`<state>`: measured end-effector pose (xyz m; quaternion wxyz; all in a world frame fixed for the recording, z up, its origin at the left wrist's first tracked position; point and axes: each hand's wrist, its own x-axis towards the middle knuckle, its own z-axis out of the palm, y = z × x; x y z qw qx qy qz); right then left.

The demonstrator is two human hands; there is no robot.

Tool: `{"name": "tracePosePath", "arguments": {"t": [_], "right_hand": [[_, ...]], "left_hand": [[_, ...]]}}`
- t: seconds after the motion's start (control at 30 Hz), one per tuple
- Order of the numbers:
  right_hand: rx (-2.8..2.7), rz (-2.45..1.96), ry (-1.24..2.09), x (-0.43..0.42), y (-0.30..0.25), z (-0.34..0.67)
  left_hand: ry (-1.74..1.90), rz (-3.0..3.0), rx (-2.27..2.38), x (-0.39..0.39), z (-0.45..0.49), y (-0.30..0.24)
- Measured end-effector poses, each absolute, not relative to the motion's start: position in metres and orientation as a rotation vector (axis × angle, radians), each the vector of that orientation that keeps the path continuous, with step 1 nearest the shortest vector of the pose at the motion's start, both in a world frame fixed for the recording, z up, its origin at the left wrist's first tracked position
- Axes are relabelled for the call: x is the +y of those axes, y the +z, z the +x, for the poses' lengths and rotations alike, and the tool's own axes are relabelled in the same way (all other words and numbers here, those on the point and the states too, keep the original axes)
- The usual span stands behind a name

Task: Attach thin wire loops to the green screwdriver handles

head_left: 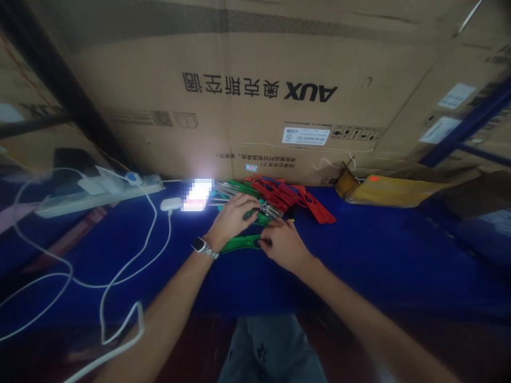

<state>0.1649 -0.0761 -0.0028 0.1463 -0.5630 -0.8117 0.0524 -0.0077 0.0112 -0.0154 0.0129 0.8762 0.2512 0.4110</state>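
A heap of scissors with red handles and green handles lies on the blue table top near the back. My left hand, with a watch on its wrist, rests on the heap with its fingers curled over a green-handled pair. My right hand is closed on the end of another green scissors that lies flat in front of the heap. Both hands nearly touch.
A large cardboard box stands behind the table. At the left lie a white power strip, white cables and a bright phone screen. A yellow packet lies at the back right.
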Motion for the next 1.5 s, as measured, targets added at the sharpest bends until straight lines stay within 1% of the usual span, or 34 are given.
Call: {"name": "tracePosePath", "arguments": {"t": [0.1, 0.17, 0.27, 0.37, 0.43, 0.53, 0.63, 0.93, 1.13, 1.33, 1.5], "right_hand": [[-2.326, -1.530, 0.077, -0.077, -0.008, 0.167], [-2.242, -1.458, 0.136, -0.075, -0.013, 0.171], [-1.933, -1.311, 0.425, -0.064, -0.019, 0.179], [-1.500, -1.087, 0.922, -0.044, -0.017, 0.188], [-1.365, -1.033, 1.040, -0.028, -0.013, 0.190], [-1.287, -1.017, 1.025, -0.008, -0.008, 0.188], [-1.323, -0.998, 0.993, 0.003, -0.009, 0.180], [-1.250, -0.984, 1.033, -0.004, -0.022, 0.172], [-1.338, -0.996, 0.882, -0.011, -0.024, 0.168], [-1.435, -1.004, 0.806, -0.015, -0.028, 0.170], [-1.444, -1.028, 0.742, -0.017, -0.027, 0.173]], "left_hand": [[1.273, 2.728, 0.791, 0.011, -0.008, -0.015], [1.269, 2.728, 0.791, 0.011, -0.008, -0.015], [1.282, 2.717, 0.785, 0.012, -0.008, -0.016], [1.291, 2.707, 0.788, 0.014, -0.009, -0.017], [1.291, 2.710, 0.798, 0.014, -0.009, -0.017], [1.296, 2.715, 0.826, 0.015, -0.009, -0.018], [1.310, 2.711, 0.846, 0.015, -0.009, -0.019], [1.250, 2.714, 0.825, 0.012, -0.006, -0.016], [1.269, 2.706, 0.853, 0.010, -0.004, -0.017], [1.274, 2.741, 0.818, 0.011, -0.005, -0.017], [1.258, 2.655, 0.823, 0.011, -0.002, -0.018]]}}
